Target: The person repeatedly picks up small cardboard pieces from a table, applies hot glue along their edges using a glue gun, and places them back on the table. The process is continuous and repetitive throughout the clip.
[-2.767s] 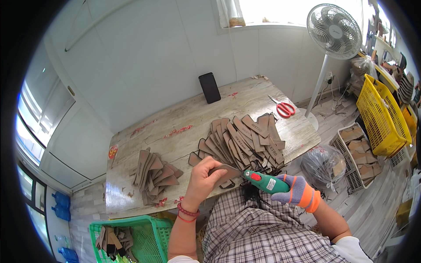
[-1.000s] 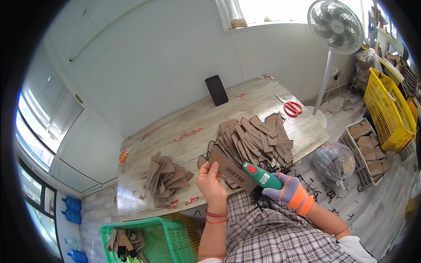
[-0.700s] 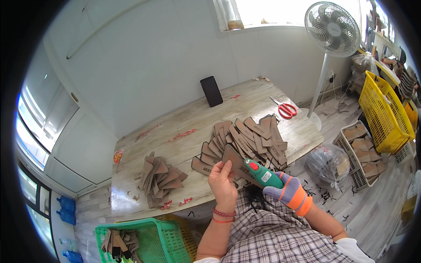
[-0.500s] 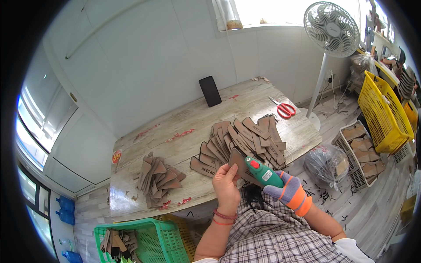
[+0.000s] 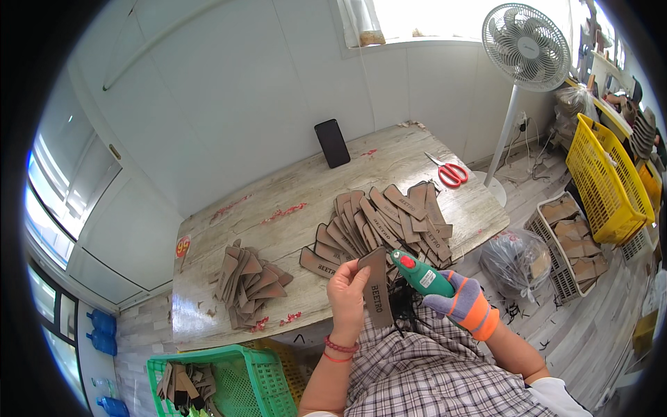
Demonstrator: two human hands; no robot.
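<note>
My left hand (image 5: 347, 289) pinches a flat, brown fabric piece (image 5: 377, 295) by its upper left edge. Dark print runs along the piece, which hangs upright over my lap. In a purple and orange glove, my right hand (image 5: 464, 304) is wrapped round a green handheld power tool (image 5: 425, 278) with a red button. The tool's dark tip points toward the piece's right edge; whether they touch, I cannot tell. Behind my hands lies a fanned pile of similar pieces (image 5: 399, 221) with dark edges. Black trimmings (image 5: 408, 309) hang below the tool, over my checked apron (image 5: 424, 361).
A second pile of brown pieces (image 5: 250, 281) lies on the table (image 5: 292, 208) at left. Red-handled scissors (image 5: 451, 174) and a propped phone (image 5: 332, 144) are farther back. A green crate (image 5: 260, 379), a bagged bundle (image 5: 515, 260), yellow basket (image 5: 604, 184) and fan (image 5: 526, 47) stand around.
My left hand has moved slightly left and down, turning the brown piece so that its print faces up. The piece and the green tool are now farther apart.
</note>
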